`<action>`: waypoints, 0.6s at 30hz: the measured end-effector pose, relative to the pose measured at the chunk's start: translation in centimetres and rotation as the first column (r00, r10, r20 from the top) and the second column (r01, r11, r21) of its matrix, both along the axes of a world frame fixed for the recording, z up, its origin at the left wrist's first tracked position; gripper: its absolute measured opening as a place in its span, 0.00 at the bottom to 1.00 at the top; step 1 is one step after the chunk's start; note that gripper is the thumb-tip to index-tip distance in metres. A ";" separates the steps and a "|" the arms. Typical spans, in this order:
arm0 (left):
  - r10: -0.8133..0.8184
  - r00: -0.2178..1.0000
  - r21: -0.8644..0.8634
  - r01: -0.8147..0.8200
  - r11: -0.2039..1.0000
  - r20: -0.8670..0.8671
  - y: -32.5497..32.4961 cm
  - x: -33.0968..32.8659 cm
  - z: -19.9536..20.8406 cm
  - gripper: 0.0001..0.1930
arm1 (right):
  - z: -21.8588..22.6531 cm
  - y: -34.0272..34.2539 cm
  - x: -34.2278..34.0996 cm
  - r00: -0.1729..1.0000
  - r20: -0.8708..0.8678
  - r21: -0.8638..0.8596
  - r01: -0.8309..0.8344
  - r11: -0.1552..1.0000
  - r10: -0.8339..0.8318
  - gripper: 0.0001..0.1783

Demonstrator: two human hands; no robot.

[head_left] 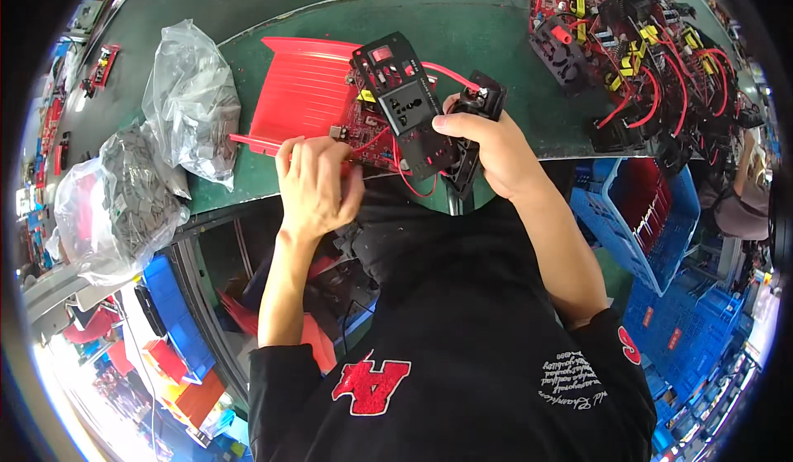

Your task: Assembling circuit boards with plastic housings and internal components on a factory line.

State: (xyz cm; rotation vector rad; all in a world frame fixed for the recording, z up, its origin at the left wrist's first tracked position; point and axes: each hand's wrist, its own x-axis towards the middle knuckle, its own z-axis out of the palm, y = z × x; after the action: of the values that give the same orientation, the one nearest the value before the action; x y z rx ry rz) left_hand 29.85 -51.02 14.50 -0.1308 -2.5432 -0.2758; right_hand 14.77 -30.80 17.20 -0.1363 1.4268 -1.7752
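Observation:
A red ribbed metal housing [301,90] lies on the green bench in front of me. A red circuit board [368,136] shows at its right side, partly covered. My left hand [314,185] is closed at the housing's near edge, fingertips beside the board; its thumb side is partly hidden. My right hand [500,152] grips a black socket panel [405,107], thumb on its face, tilted above the board. Red wires [450,74] run from behind the panel to a black end piece [487,94] beside my right fingers, which are partly hidden.
Clear plastic bags [194,103] of grey parts stand at the left, another bag [124,189] nearer me. Several wired circuit boards with black panels [644,57] are heaped at the right. Blue crates [615,214] stand below the bench's right edge. A small red board [103,66] lies far left.

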 end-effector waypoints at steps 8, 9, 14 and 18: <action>-0.062 0.995 -0.026 0.061 0.998 -0.076 -0.7 -0.7 -1.5 0.18 | -0.5 0.2 0.3 0.999 0.037 -0.072 0.025 0.997 -0.022 0.09; -0.053 0.994 -0.044 0.049 0.998 -0.095 -0.8 -0.7 -1.6 0.18 | -0.5 0.2 0.3 0.999 0.031 -0.091 0.030 0.995 -0.027 0.09; -0.049 0.997 -0.012 0.048 0.999 -0.067 -0.7 -0.4 -1.5 0.19 | 0.2 0.1 0.7 0.999 0.034 -0.075 0.029 0.997 -0.027 0.09; -0.040 0.998 0.024 0.041 0.999 -0.048 -0.2 -0.6 -0.9 0.21 | 0.0 0.3 0.5 0.999 0.044 -0.060 0.024 0.998 -0.021 0.09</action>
State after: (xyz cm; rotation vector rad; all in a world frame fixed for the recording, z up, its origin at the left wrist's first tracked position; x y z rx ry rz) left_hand 29.24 -51.17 13.63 -0.1775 -2.4912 -0.3163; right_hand 15.26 -30.46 17.25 -0.1125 1.3493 -1.8298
